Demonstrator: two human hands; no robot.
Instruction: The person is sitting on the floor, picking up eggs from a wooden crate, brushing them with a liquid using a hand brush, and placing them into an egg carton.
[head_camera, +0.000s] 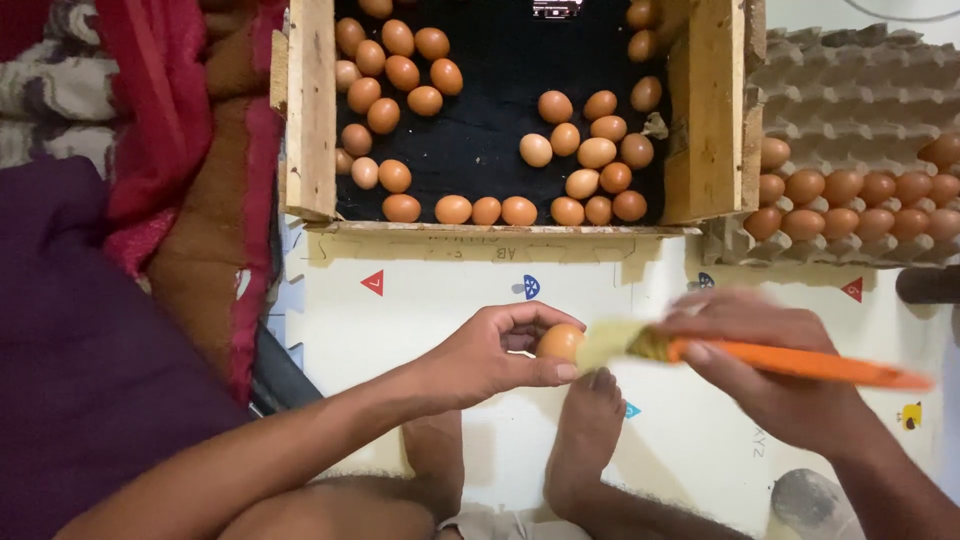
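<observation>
The left hand (490, 355) is closed on 1 brown egg (559, 342), pinched between thumb and fingertips just above the person's foot (585, 430) on the pale floor mat (420, 300). The right hand (770, 375) is closed around a brush (760, 360) with an orange handle, its yellowish bristles blurred and touching or nearly touching the egg. The egg looks light, smooth and brittle, so a soft hold at its 2 ends, spread over several fingertips, suits it better than a squeeze across the middle. The brush is stiff in the handle and soft at the tip. Beyond the mat, a wooden crate (310, 120) with a dark lining holds many loose brown eggs in 2 clusters, left and right, with bare lining between. To its right a grey pulp tray (850, 80) carries 2 rows of eggs along its near edge; its far cups are unfilled.
</observation>
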